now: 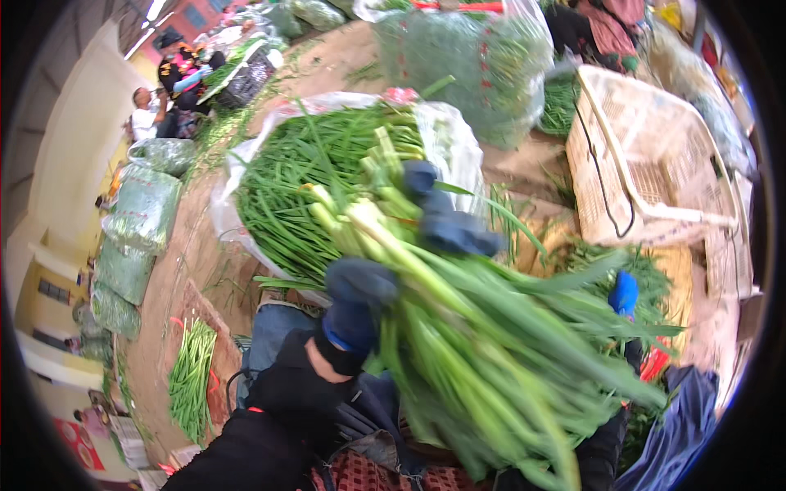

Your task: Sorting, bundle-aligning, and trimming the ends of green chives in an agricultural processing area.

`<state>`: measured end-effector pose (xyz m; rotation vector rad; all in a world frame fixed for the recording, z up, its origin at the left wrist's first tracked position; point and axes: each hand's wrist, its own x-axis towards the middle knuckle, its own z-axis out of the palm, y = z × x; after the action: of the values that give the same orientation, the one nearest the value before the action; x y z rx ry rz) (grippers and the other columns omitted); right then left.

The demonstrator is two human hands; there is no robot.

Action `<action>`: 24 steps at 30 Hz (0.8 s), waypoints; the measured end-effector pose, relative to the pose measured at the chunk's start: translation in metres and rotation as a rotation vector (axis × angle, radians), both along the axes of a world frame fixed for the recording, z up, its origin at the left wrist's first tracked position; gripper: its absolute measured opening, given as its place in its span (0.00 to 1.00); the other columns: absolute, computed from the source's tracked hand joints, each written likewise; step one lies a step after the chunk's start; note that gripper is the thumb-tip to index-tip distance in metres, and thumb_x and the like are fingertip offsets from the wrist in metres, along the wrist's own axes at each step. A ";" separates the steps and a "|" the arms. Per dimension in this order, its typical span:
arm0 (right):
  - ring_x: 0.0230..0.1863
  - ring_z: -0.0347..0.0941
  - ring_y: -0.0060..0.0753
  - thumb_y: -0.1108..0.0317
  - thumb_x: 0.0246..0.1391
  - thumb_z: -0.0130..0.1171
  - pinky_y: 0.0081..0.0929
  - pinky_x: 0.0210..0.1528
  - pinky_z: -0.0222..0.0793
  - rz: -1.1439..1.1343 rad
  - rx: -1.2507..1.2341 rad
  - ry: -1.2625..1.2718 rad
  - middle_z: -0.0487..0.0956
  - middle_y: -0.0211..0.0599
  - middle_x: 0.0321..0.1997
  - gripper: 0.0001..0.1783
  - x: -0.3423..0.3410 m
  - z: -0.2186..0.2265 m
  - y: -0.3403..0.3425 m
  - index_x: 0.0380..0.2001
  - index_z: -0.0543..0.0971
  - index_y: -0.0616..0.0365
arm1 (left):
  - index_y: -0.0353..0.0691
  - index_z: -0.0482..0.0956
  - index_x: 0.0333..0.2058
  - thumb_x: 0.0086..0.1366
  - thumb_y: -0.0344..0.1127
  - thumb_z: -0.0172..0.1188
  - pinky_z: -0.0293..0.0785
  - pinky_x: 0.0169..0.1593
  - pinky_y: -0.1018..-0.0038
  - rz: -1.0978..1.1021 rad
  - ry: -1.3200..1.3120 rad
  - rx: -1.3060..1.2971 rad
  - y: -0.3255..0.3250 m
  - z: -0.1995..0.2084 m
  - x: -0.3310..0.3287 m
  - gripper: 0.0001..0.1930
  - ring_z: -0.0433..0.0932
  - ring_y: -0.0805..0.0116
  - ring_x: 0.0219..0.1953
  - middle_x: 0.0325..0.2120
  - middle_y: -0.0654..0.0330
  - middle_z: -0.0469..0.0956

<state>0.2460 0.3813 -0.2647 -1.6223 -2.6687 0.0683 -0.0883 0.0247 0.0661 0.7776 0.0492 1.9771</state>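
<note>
A large bunch of long leafy green stalks [467, 327], like green garlic, slants across the front of me. Its pale stalk ends point up and left, while the flat leaves fan out to the lower right, smeared by motion. My left hand [356, 295], in a dark blue glove, is closed against the left side of the bunch. Also gloved in dark blue, my right hand [450, 213] is closed over the upper side of the stalks; leaves hide its forearm. Just beyond, an open clear plastic bag [233, 196] is spread around a heap of similar greens [286, 180].
A cream plastic crate [655, 147] lies tipped at the right. Beyond the heap stands a packed bag of greens [467, 74]. A small bundle of stalks [192, 380] lies at the left. More packed bags [143, 204] line the far left, near other people [168, 90].
</note>
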 end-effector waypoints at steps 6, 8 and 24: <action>0.57 0.68 0.44 0.57 0.46 0.67 0.34 0.57 0.64 0.159 -0.249 0.270 0.70 0.49 0.57 0.40 -0.050 0.073 -0.022 0.59 0.63 0.62 | 0.41 0.59 0.53 0.47 0.40 0.65 0.65 0.58 0.58 0.137 0.064 -0.088 -0.117 0.021 -0.045 0.35 0.71 0.65 0.42 0.33 0.65 0.68; 0.53 0.72 0.39 0.59 0.52 0.62 0.29 0.56 0.65 0.314 -0.399 0.710 0.75 0.47 0.51 0.30 -0.094 0.143 -0.044 0.54 0.69 0.65 | 0.40 0.58 0.53 0.47 0.41 0.66 0.67 0.57 0.61 0.217 0.023 -0.243 -0.143 0.022 -0.031 0.36 0.71 0.67 0.42 0.33 0.65 0.68; 0.58 0.63 0.28 0.55 0.59 0.55 0.25 0.60 0.59 0.922 -1.490 0.565 0.67 0.40 0.59 0.37 -0.223 0.390 -0.494 0.63 0.56 0.65 | 0.32 0.63 0.57 0.53 0.34 0.58 0.70 0.54 0.67 0.518 0.078 -0.699 -0.308 0.044 0.014 0.32 0.75 0.63 0.47 0.45 0.53 0.75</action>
<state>0.0234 -0.1130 0.1255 0.0881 -2.4276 2.3802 -0.0741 -0.2837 0.1106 0.3908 1.0180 2.1810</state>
